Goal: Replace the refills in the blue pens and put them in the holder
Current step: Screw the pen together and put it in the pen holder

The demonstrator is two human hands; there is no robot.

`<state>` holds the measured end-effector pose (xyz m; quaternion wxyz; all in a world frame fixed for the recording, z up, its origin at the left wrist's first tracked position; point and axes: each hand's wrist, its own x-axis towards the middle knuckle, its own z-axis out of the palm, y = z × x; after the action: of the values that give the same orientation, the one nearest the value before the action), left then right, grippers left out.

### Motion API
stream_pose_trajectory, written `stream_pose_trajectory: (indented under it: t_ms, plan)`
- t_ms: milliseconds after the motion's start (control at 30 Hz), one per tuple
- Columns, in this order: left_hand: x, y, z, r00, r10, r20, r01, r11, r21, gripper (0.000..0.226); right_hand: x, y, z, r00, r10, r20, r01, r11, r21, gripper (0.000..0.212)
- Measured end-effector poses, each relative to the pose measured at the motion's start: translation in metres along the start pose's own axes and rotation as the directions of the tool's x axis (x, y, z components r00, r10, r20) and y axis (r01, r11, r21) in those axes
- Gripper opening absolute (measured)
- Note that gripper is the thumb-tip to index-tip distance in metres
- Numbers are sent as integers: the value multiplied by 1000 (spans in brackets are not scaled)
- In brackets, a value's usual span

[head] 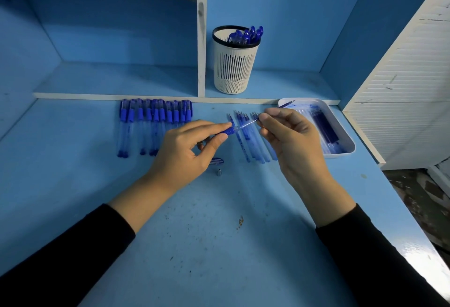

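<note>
Grip of the left hand (pixel 187 153) pinched round a clear plastic pen barrel (pixel 227 132) with blue sleeve, grip of the right hand (pixel 289 136) pinched on a thin blue refill (pixel 247 123) at its mouth, both in front of the white slotted plastic holder (pixel 235 70)

The counter (pixel 194 233) was light blue and speckled; the holder (pixel 233 68) was white, slotted, black-rimmed; the pens (pixel 155 115) blue.
</note>
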<state>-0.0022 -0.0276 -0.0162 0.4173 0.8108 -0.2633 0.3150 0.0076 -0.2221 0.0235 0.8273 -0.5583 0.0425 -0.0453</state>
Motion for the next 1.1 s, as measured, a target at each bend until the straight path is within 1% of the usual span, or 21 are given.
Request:
stream_pose_trajectory:
  t_ms: [100,200,300,400,467,533,600,700,733,867,933,1100]
  plan:
    - [0,0,0,1000,8,-1,-8,1000,10,21,-3,1,1,996,-86,-25,85,996,-41,13]
    - [0,-2,-1,1000,7,-18,-6,1000,23,21,-11,3,6,971,-233,-48,225,965,-134,9]
    - [1,-2,-1,1000,4,-31,-3,999,32,20,-19,6,11,945,-326,7,322,929,-182,9]
    - [1,-2,-1,999,18,-29,-17,999,35,21,-25,13,15,930,-353,103,368,898,-241,7]
    - [0,-1,-2,999,25,-27,-24,999,34,21,-28,18,17,910,-389,141,413,866,-281,9]
    - [0,-2,-3,999,31,-30,-30,999,42,20,-28,21,17,897,-421,139,443,840,-313,10]
    - [-1,-2,-4,999,34,-30,-32,998,54,20,-26,21,16,891,-443,98,449,829,-333,8]
    - [-1,-1,-4,999,32,-25,-30,997,65,20,-22,17,13,852,-519,67,502,776,-382,12]
    - [-2,-2,-4,999,32,-24,-31,997,70,20,-21,17,12,844,-531,76,516,764,-386,12]
    - [-2,-1,-5,999,29,-27,-28,998,56,21,-25,16,13,863,-489,128,502,800,-329,13]
    - [-3,0,-6,999,22,-31,-20,999,44,21,-26,15,13,861,-485,154,508,803,-311,11]
    - [-4,1,-14,999,-2,-35,3,999,50,20,-25,8,12,874,-472,113,484,827,-285,21]
